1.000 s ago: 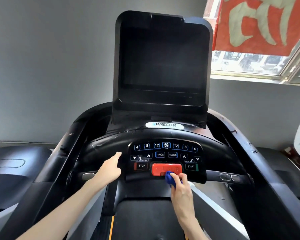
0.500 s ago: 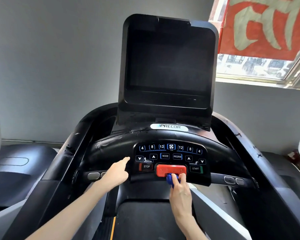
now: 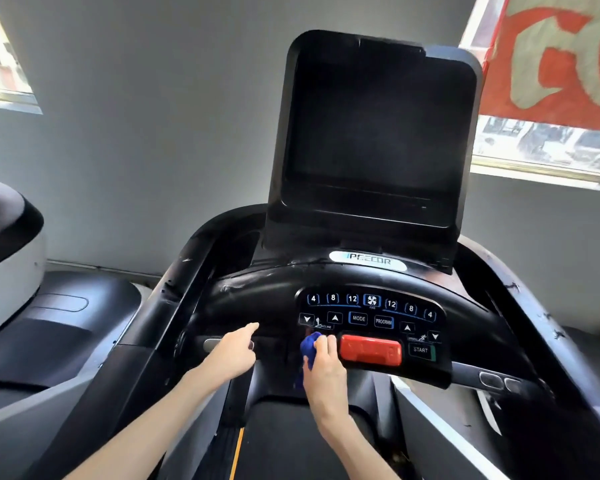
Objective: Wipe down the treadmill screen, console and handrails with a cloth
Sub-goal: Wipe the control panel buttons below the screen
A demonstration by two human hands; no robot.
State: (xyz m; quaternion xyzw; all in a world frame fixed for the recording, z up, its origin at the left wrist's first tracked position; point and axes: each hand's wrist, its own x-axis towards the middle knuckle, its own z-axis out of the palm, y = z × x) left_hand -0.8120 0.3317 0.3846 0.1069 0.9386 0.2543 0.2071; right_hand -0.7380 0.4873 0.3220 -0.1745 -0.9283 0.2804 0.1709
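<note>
Right hand gripping blue cloth — against console, left hand beside

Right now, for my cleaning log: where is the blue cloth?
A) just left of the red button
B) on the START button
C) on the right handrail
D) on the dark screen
A: the right hand holds the blue cloth just left of the red button.

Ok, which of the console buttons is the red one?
The wide bar in the bottom row, between the cloth and START. It is solid red and wide; the others showing are small and black.
</note>
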